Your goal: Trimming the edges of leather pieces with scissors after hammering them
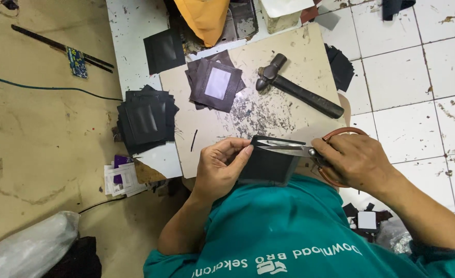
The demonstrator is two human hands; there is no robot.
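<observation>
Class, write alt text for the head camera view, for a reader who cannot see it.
Seen from above, a person's left hand holds a black leather piece while the right hand cuts its top edge with scissors. Beyond, on a scuffed board, lie a hammer and stacks of dark cut pieces.

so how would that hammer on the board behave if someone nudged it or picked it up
The hammer looks head-heavy: its thick dark metal head would likely dip if lifted by the handle's far end. The rounded handle might roll a little when pushed, though the wider head lying flat on the board should stop it soon. It seems rigid and unlikely to be fragile.
</observation>
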